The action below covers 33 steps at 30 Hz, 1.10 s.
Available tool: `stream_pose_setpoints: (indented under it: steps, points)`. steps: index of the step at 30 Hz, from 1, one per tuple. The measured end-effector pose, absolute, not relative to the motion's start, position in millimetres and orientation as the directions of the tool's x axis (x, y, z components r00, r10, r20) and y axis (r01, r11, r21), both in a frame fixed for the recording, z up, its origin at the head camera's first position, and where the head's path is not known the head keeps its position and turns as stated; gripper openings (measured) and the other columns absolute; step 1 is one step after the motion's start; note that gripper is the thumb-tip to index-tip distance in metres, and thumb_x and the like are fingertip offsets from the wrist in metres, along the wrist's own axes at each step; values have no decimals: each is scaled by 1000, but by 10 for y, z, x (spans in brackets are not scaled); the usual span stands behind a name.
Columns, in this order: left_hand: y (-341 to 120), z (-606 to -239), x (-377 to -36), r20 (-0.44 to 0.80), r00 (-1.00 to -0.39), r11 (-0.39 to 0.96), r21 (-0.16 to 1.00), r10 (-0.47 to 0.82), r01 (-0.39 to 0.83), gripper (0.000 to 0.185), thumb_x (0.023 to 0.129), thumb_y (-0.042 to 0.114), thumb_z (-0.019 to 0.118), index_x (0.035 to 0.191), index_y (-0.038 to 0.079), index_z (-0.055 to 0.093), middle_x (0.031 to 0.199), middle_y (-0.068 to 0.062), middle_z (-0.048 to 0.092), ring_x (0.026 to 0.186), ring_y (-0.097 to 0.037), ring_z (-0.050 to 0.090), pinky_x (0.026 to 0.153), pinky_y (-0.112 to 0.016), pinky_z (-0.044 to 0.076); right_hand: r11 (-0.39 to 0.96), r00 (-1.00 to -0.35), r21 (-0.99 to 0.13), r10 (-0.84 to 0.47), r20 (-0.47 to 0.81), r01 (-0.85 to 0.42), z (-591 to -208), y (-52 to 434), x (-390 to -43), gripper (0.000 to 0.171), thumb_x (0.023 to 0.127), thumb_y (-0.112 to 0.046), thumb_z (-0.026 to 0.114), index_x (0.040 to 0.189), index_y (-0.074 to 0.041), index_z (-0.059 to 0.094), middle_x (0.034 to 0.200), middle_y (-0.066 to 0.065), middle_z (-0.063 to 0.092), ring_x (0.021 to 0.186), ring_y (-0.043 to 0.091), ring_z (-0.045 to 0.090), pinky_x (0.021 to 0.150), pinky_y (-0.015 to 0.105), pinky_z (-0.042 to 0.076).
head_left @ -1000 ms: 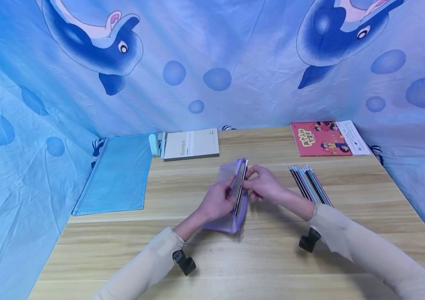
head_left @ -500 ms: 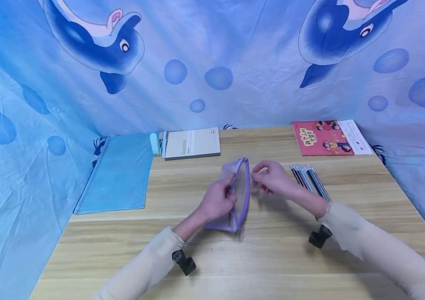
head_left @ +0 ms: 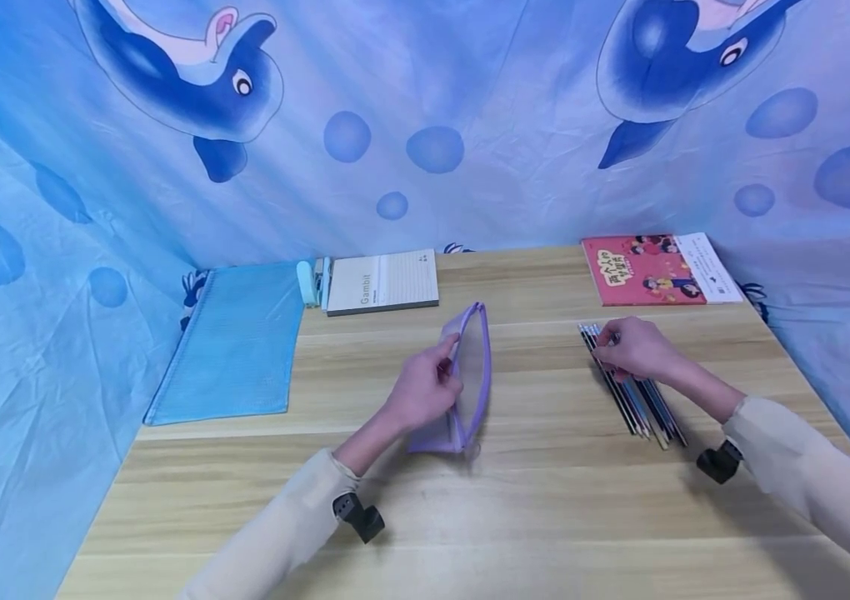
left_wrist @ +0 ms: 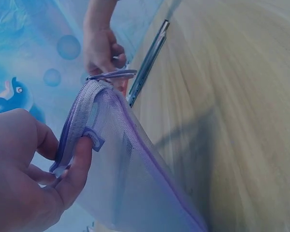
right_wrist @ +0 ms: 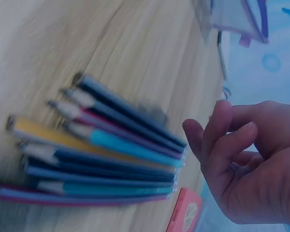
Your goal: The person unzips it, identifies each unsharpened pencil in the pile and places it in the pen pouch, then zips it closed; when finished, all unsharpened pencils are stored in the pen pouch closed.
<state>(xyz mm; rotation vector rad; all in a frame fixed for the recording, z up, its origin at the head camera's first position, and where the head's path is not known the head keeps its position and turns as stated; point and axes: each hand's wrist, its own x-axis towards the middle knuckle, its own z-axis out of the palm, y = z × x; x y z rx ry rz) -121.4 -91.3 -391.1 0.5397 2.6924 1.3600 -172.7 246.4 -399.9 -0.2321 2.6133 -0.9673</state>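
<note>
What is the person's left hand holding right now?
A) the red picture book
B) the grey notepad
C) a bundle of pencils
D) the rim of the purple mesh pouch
D: the left hand pinches the rim of the purple mesh pouch and keeps its mouth open, while the right hand is over at the pencils.

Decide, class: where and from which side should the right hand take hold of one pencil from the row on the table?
Probably the nearest pencil at the row's left edge, pinched near its far end from above. The pencils lie flat, side by side, and the right hand already hovers there.
</note>
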Motion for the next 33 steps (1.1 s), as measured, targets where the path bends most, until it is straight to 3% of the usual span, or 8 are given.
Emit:
stream_pose_setpoints:
  steps: [9,20,27,33]
  points:
    - [-891,-3915,-1209,107,-932,545,785,348,293,68,78,-5,60,143,-13,42,82,-10,61,70,-16,54,54,-24,51,829,-925,-555,-266,-271,-76,-4138,2455,-1733,19,91,-14,67,95,4,60,57,5,58,49,18,60,49,32,47]
    - [-864,-3915,-1196,83,-932,567,774,353,283,70,78,-3,60,145,-10,42,83,-9,61,70,-14,53,55,-23,48,878,-936,-462,-262,-237,-128,-4182,2311,-1739,14,88,-9,68,93,2,62,68,6,60,50,16,58,47,31,49]
    - [-865,-3915,-1194,73,-933,574,771,353,277,71,78,-4,60,146,-9,41,83,-8,61,71,-15,53,56,-24,48,892,-930,-416,-292,-225,-180,-4198,2238,-1739,27,84,-5,69,106,9,63,72,6,61,47,15,56,46,31,48]
    - [-867,-3905,-1196,62,-937,571,779,343,260,71,79,-4,60,147,-9,40,84,-9,60,71,-15,53,55,-24,49,874,-928,-469,-270,-256,-125,-4188,2195,-1756,30,82,-11,76,102,5,62,77,8,61,55,17,58,50,31,49]
